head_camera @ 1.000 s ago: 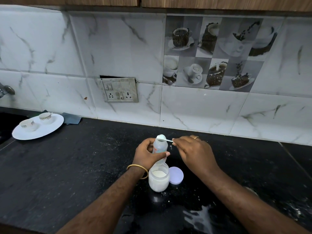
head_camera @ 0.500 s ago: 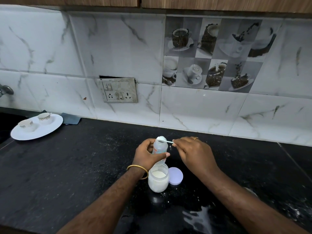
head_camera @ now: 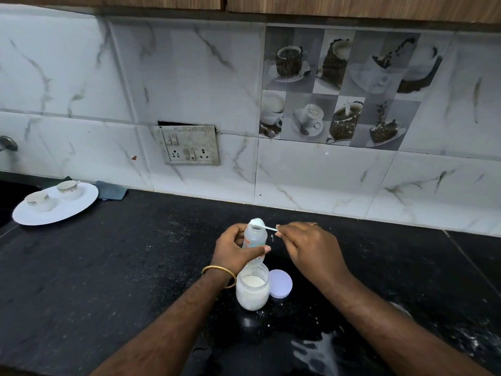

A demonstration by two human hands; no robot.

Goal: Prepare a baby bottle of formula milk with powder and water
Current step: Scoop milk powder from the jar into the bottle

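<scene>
Both hands work at the centre of the frame: the left hand (head_camera: 235, 248) grips the bottle (head_camera: 254, 241) upright on the black counter (head_camera: 108, 267), fingers curled round it, while the right hand (head_camera: 306, 246) pinches the scoop (head_camera: 261, 225) over the bottle's mouth. Just below stands the open powder jar (head_camera: 252, 290), its lilac lid (head_camera: 280, 284) touching its right side. A white plate (head_camera: 78, 206) with two cups (head_camera: 67, 189) sits at far left.

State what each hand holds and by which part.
Left hand grips the baby bottle round its body. Right hand pinches the scoop by its handle end.
</scene>
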